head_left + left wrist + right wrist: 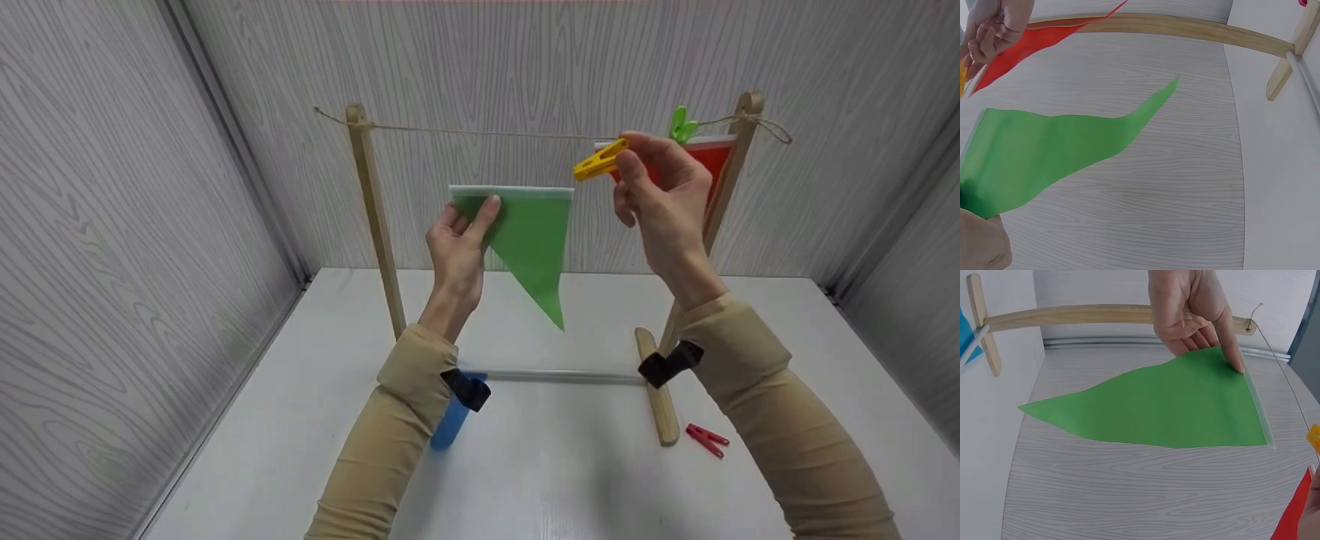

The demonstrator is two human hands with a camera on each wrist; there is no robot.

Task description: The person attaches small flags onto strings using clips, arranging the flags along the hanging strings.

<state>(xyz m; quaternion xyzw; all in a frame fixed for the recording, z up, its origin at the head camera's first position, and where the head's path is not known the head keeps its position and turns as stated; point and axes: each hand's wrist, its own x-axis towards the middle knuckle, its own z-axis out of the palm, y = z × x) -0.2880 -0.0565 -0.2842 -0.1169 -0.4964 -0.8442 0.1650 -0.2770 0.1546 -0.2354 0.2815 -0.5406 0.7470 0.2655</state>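
Fingers (pixel 480 214) of my left hand (pixel 456 251) pinch the top left corner of the green flag (pixel 529 240), thumb in front and the other fingers curled behind it, so the flag hangs in the air below the string (pixel 487 134), its white top edge level and its tip pointing down toward the desk (pixel 570 465). My right hand (pixel 664 202) pinches the yellow peg (pixel 600 160) between thumb and forefinger, right at the string and touching the left top corner of the red flag (pixel 712 161).

Around them I see the wooden rack: the left post (pixel 375 217) stands just beside my left hand, the right post (pixel 727 187) just behind my right hand, and the string runs taut between their tops. A green peg (pixel 681 124) already clamps the red flag's right corner to the string, near the right post. Between the yellow peg and the left post the string is bare; the green flag hangs below that stretch, apart from it. On the desk a red peg (pixel 706 439) lies just right of the rack's right foot (pixel 658 397), and something blue (pixel 452 420) lies partly hidden under my left forearm.

Both forearms rise from the near edge of the desk, sleeves tan, a black clip at each wrist. The left hand is upright with its back toward me; the right is raised higher, at string level, wrist bent slightly, knuckles toward me. The hands are near each other, not touching.
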